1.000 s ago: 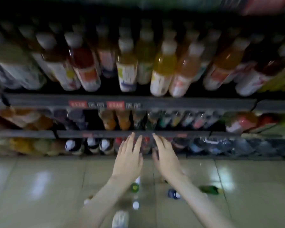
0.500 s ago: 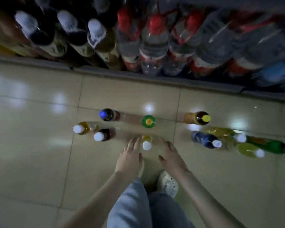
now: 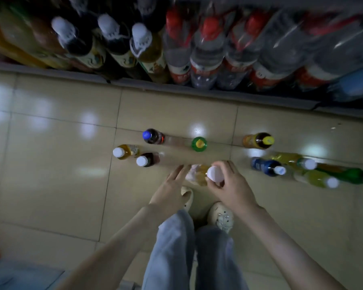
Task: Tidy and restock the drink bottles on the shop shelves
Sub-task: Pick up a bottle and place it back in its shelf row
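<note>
Gripping the yellow bottle [image 3: 199,175] round its cap, the right hand [image 3: 233,190] probably needed a straight, upright lift; the left hand [image 3: 172,189] lay open-fingered just beside.

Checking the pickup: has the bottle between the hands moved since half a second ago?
Yes. The bottle, gripped by the right hand, has tipped rightward of the green bottle.

bottles [image 3: 152,136] on floor [image 3: 50,164], shelf [image 3: 197,92] behind

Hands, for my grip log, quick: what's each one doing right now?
Left hand: open, fingers straight, holding nothing.
Right hand: fingers curled round the white-capped bottle at its top.
</note>
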The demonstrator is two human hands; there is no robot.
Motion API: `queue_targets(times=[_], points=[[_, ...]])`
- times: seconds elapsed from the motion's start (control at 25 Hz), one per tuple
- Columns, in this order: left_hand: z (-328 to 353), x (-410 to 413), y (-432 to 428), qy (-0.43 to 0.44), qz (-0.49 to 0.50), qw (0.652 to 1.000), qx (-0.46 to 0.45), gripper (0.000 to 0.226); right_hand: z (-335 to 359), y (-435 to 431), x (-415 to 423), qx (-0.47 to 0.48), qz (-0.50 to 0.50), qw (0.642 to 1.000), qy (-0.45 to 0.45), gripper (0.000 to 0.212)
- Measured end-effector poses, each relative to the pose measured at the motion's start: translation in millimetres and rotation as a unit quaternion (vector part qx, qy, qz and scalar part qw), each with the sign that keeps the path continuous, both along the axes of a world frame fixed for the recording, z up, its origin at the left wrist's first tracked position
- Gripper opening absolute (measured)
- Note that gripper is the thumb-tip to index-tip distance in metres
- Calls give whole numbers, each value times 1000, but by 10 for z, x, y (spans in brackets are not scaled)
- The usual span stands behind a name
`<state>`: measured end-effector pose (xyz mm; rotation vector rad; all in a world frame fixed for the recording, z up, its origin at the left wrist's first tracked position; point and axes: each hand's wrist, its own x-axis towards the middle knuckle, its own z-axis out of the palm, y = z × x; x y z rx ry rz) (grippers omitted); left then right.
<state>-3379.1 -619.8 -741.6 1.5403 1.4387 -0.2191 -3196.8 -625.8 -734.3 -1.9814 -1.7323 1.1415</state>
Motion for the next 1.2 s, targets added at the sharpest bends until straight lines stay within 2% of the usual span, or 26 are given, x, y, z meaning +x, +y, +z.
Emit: queue_targets(times=[0.08,0.16,0.28,0.4,0.56,0.64,0.72,0.8,0.84,0.88,0.92,1.0,1.08,1.12,1.2], points=[[784,168,148,-56,-19,998,24,84,1074,116,193,23,-33,998,55,29],[1599,344,363,-91,-30,991,91,81,2065,235,378,28,-75,991,108,31],[2930,595,686,-61,-95,979,171,71,3360,341,583,68,-167,963,198,35],[4051,847,806,-46,-119,974,186,57,4190,345,625,65,-226,936,261,41],[5030,1180,817,-76,-149,964,206,59,4957,251,747,40,-286,900,327,23],[5359,1342,840,-146,-148,965,160,58,5271,157,972,63,-314,878,355,15],[5619,1574,866,-252,-143,956,41,45,5553,-14,1328,101,-331,855,387,18],[5793,1870,839,-326,-177,921,-117,34,5758,-225,1737,142,-342,821,435,26],[5854,2061,785,-348,-202,900,-165,35,5844,-347,1956,165,-347,799,462,27],[5902,2331,693,-360,-226,888,-175,39,5926,-491,2219,191,-353,780,481,28],[5948,2624,589,-368,-244,885,-150,45,5997,-616,2474,217,-355,763,494,32],[6044,3295,308,-372,-251,893,-31,52,6119,-858,2993,265,-354,747,497,38],[6148,4056,1,-365,-230,897,93,52,6243,-1087,3567,289,-367,772,432,39],[6222,4419,-142,-346,-226,898,148,55,6308,-1189,3843,288,-383,791,380,40],[6356,5106,-392,-301,-239,890,247,56,6429,-1362,4422,275,-417,808,314,46]])
